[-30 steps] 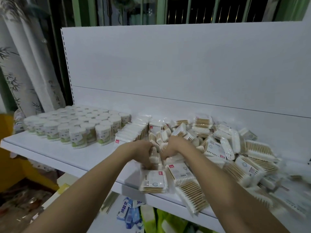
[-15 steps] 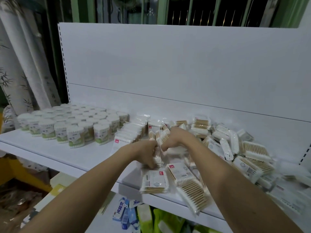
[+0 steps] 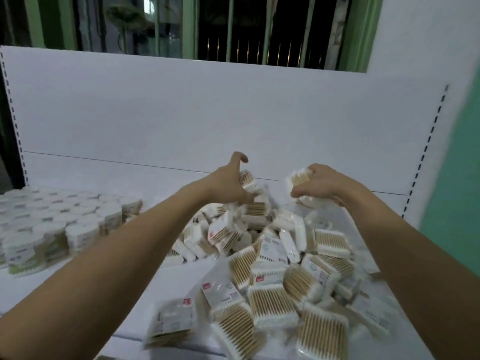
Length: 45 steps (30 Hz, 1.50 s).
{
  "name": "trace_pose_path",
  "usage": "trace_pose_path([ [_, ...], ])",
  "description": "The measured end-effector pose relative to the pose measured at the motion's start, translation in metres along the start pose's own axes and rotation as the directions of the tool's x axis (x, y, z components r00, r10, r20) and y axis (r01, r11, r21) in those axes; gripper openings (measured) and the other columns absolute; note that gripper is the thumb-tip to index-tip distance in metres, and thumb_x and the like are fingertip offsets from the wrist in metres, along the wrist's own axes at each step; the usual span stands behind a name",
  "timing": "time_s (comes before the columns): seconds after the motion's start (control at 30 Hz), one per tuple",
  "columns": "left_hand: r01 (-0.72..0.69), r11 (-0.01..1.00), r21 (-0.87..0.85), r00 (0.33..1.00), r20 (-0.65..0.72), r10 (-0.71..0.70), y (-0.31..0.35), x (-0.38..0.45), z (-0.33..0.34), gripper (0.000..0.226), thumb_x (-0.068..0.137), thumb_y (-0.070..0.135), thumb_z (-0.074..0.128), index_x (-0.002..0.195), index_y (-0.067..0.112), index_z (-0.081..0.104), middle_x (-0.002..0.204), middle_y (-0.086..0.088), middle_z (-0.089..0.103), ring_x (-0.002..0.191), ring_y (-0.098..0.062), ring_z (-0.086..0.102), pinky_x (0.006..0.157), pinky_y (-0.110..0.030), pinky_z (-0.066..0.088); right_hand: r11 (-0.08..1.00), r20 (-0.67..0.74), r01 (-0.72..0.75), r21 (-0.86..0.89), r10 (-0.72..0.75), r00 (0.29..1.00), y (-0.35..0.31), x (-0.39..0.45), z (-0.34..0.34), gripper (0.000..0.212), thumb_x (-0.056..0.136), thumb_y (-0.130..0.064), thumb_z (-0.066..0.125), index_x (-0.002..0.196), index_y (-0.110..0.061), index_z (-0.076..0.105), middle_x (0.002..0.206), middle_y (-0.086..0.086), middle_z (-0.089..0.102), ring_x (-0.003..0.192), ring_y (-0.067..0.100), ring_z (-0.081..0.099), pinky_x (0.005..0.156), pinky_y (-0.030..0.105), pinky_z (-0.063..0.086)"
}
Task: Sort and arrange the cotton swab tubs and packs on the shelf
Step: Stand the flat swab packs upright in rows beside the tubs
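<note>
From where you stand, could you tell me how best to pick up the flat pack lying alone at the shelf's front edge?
Come from above and pinch the pack across its two long sides. It lies flat, label up, left of the pile, so its near and left sides look free of neighbours.

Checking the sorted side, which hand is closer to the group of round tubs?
Left. The left hand grips packs right of the tubs; the right hand is farther right, gripping a pack.

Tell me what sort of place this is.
Probably a small shop being stocked: a white display shelf with slotted uprights, rows of identical swab tubs, and a heap of swab packs.
</note>
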State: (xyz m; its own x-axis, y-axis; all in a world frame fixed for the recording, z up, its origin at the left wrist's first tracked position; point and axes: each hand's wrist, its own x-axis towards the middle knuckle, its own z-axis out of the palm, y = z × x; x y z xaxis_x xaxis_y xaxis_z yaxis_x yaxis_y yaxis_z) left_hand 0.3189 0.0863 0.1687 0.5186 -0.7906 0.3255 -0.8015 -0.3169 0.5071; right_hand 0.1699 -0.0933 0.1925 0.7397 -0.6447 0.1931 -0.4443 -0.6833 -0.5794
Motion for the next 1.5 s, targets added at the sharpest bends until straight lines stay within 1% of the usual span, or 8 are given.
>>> trace_pose_path([
  [0.2,-0.02,0.999,-0.049,0.999,-0.046,0.018,0.035,0.077,0.066,0.07,0.074,0.025,0.078,0.128,0.018,0.034,0.097,-0.01,0.061,0.078,-0.024,0.062,0.062,-0.036,0.051,0.993,0.027,-0.111,-0.043,0.112,0.993,0.063,0.017,-0.004,0.079,0.076,-0.019,0.078,0.143,-0.006,0.04,0.127,0.009,0.052,0.099,0.022,0.052,0.072,0.031,0.046],
  [0.37,-0.013,0.989,0.149,0.998,-0.052,0.021,0.035,0.111,0.101,0.077,0.073,0.038,0.076,0.139,0.022,0.039,0.123,-0.009,0.052,0.107,-0.028,0.054,0.084,-0.037,0.048,0.979,0.133,-0.142,-0.145,0.162,0.978,0.094,0.022,-0.005,0.06,0.074,-0.026,0.08,0.124,-0.011,0.048,0.116,0.003,0.056,0.102,0.021,0.057,0.087,0.035,0.05],
  [0.5,0.053,0.899,0.435,0.996,0.045,-0.08,0.03,0.113,0.121,0.083,0.073,0.066,0.069,0.142,0.031,0.039,0.137,-0.005,0.044,0.13,-0.032,0.038,0.102,-0.052,0.035,0.995,0.185,-0.056,-0.088,0.072,0.98,0.11,0.017,0.003,0.066,0.076,-0.03,0.082,0.131,-0.018,0.047,0.124,0.003,0.055,0.107,0.02,0.056,0.093,0.038,0.051],
  [0.73,-0.031,0.951,0.306,0.987,-0.139,0.076,0.038,0.076,0.109,0.08,0.082,0.072,0.052,0.149,0.034,0.03,0.153,0.002,0.031,0.143,-0.023,0.021,0.113,-0.054,0.023,0.982,0.081,0.177,-0.071,-0.172,0.982,0.125,-0.01,0.031,0.071,0.081,-0.04,0.078,0.141,-0.03,0.041,0.128,-0.008,0.036,0.118,0.018,0.049,0.093,0.031,0.043],
  [0.93,0.045,0.982,0.182,0.97,-0.243,0.0,0.001,-0.043,0.09,0.049,0.091,0.053,0.054,0.135,0.033,0.049,0.137,0.004,0.049,0.13,-0.023,0.04,0.105,-0.047,0.038,0.972,-0.062,0.161,-0.168,-0.174,0.983,0.134,-0.036,0.057,0.075,0.076,-0.046,0.077,0.14,-0.037,0.038,0.143,0.002,0.03,0.123,0.029,0.045,0.1,0.044,0.044],
  [1.17,0.289,0.933,0.215,0.923,0.196,-0.332,-0.059,-0.165,0.044,0.103,0.052,0.094,0.054,0.138,0.038,0.042,0.139,0.006,0.044,0.124,-0.015,0.046,0.105,-0.036,0.041,0.981,-0.18,0.034,-0.192,-0.069,0.981,0.121,-0.028,0.07,0.077,0.07,-0.059,0.078,0.132,-0.033,0.041,0.122,0.012,0.05,0.108,0.036,0.056,0.093,0.047,0.049],
  [1.3,0.241,0.909,0.341,0.838,0.4,-0.372,-0.061,-0.184,0.044,0.111,0.059,0.067,0.079,0.15,0.044,0.019,0.155,0.011,0.027,0.138,-0.014,0.032,0.111,-0.034,0.031,0.979,-0.212,-0.012,-0.203,-0.031,0.977,0.111,-0.026,0.071,0.073,0.072,-0.048,0.079,0.132,-0.028,0.043,0.123,0.016,0.051,0.11,0.038,0.054,0.093,0.046,0.047],
  [1.5,0.287,0.919,0.269,0.861,0.347,-0.371,-0.07,-0.177,0.031,0.075,0.072,0.039,0.085,0.136,0.038,0.046,0.124,0.009,0.051,0.089,-0.009,0.06,0.068,-0.02,0.05,0.997,-0.426,0.07,-0.027,-0.075,0.902,0.108,-0.053,0.052,0.063,0.074,-0.034,0.076,0.129,-0.029,0.047,0.12,0.011,0.05,0.106,0.034,0.055,0.088,0.045,0.049],
])
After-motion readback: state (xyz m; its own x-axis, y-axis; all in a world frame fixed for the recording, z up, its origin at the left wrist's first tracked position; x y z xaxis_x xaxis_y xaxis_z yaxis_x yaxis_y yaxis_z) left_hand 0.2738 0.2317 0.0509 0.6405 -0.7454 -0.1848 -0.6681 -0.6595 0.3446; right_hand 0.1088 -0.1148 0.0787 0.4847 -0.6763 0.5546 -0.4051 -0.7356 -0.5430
